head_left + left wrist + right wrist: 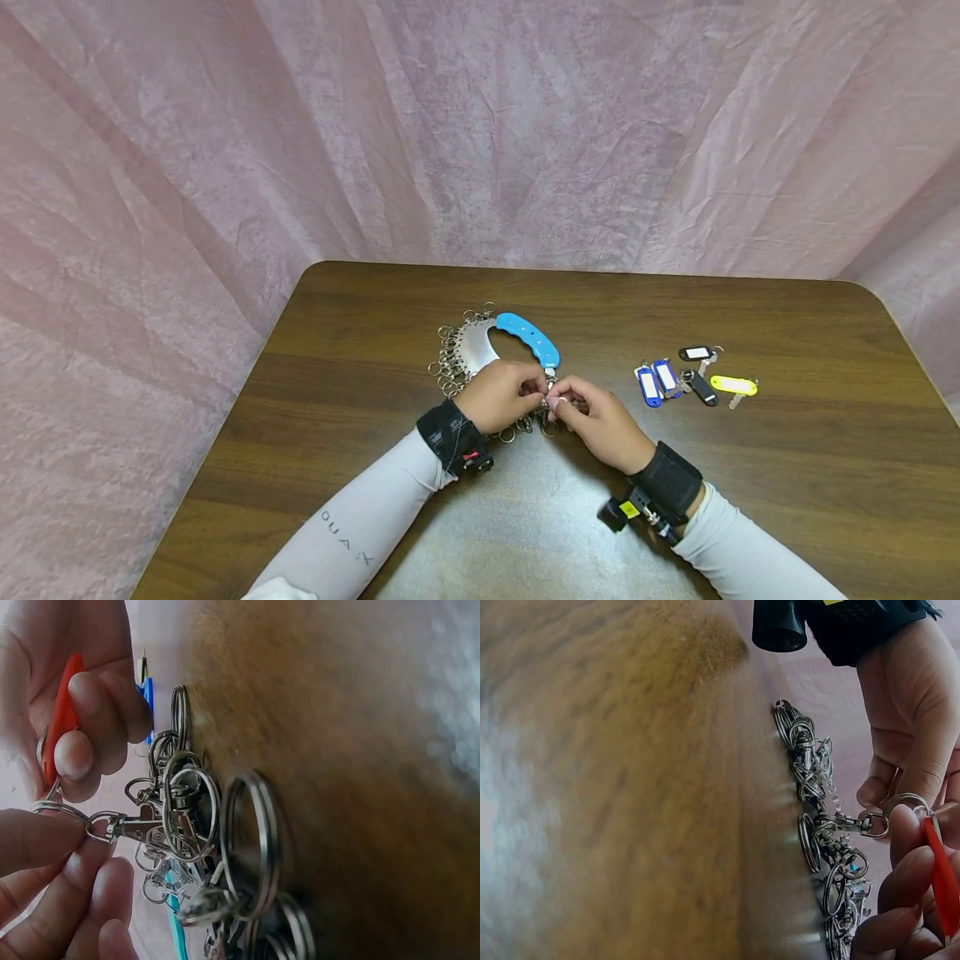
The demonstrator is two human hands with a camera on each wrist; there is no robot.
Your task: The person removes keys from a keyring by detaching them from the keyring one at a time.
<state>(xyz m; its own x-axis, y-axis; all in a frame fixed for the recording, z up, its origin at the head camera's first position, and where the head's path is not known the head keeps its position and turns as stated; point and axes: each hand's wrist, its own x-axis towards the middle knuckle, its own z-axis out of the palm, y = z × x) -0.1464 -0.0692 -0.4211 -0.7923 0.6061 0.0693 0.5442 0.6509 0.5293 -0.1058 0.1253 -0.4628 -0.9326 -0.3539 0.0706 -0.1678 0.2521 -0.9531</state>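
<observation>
A curved metal key holder (476,343) with a bright blue handle (529,337) lies on the table, its outer edge hung with swivel clips and split rings. At its near end, my left hand (504,395) pinches a split ring (64,810) joined to one swivel clip (139,827). Facing it, my right hand (600,421) holds a red key tag (64,720) between thumb and fingers, close against that ring. In the right wrist view, the red tag's loop meets the ring at the fingertips. Whether it is threaded on, I cannot tell.
To the right on the wooden table (810,350) lie several keys with tags: blue tags (649,388), black tags (703,389) and a yellow tag (733,385). A pink curtain (525,133) hangs behind the table's far edge.
</observation>
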